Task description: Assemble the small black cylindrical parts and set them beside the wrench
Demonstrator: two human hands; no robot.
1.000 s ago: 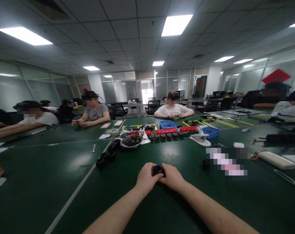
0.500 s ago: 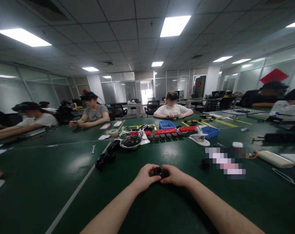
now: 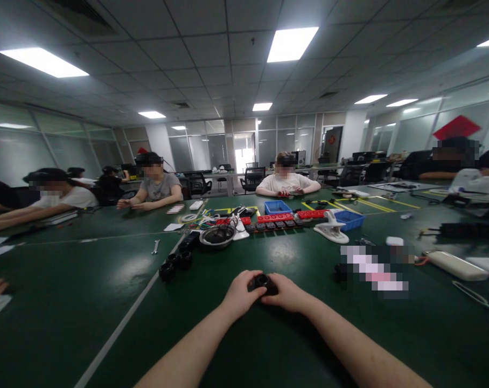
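Between my two hands, just above or on the green table [image 3: 244,345], is a small black part with a round opening [image 3: 262,281]; its exact kind I cannot make out. My left hand [image 3: 241,293] grips it from the left, thumb toward me and fingers curled over the far side. From the right, my right hand [image 3: 288,292] closes on its other side, thumb along the near edge. Fingers cover much of the part's sides. Off to the left stand several black round parts [image 3: 175,264] in a cluster.
Beyond my hands lie a round metal-rimmed dish [image 3: 217,235], a white clip-like stand [image 3: 331,229], red strips [image 3: 272,217] and blue bins [image 3: 277,207]. A wrench [image 3: 155,247] lies left; a pale power bank [image 3: 456,265] lies right. A person [image 3: 288,183] sits across the table.
My right hand has shifted slightly left, its thumb closer to my left thumb. The black part seems slightly turned, its round opening a little higher. The view has moved slightly.
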